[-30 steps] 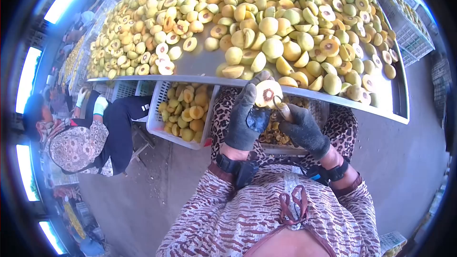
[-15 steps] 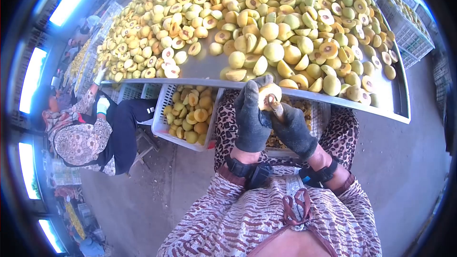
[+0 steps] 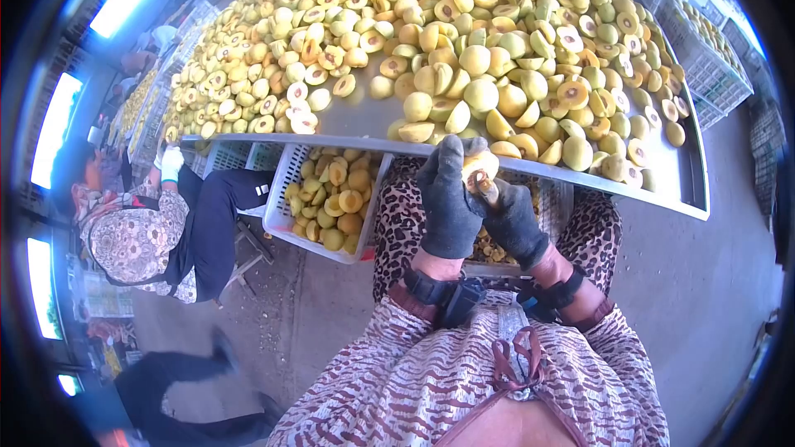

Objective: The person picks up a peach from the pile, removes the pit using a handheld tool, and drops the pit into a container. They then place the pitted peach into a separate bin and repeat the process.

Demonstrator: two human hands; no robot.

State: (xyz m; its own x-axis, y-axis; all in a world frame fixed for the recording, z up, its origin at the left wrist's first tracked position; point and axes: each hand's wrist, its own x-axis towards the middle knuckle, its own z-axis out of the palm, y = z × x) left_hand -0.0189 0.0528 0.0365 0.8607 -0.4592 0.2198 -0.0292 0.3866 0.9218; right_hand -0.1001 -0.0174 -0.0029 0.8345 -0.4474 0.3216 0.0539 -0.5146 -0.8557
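Note:
My left hand (image 3: 451, 199), in a dark grey glove, is closed around a yellow peach half (image 3: 480, 165) and holds its cut face toward me. In my right hand (image 3: 515, 223), also gloved, is a short pitting tool (image 3: 489, 191). Its tip meets the middle of the cut face, and fingers hide most of its handle. Both hands are close together at the near edge of a metal table (image 3: 364, 120), above my lap. Many halved peaches (image 3: 480, 93) are heaped on the tabletop.
Left of my knees stands a white crate (image 3: 286, 228) of peach halves. Under my hands a second container (image 3: 559, 207) holds brownish bits. A seated co-worker (image 3: 132, 236) is at the left, and another person's dark-clothed legs (image 3: 178, 397) are lower left. Stacked crates (image 3: 712, 74) stand at right.
The tool's tip has sunk lower against the peach half's centre, and my hands are closer together. Another person has come into view at lower left. The seated co-worker's arm and head have shifted.

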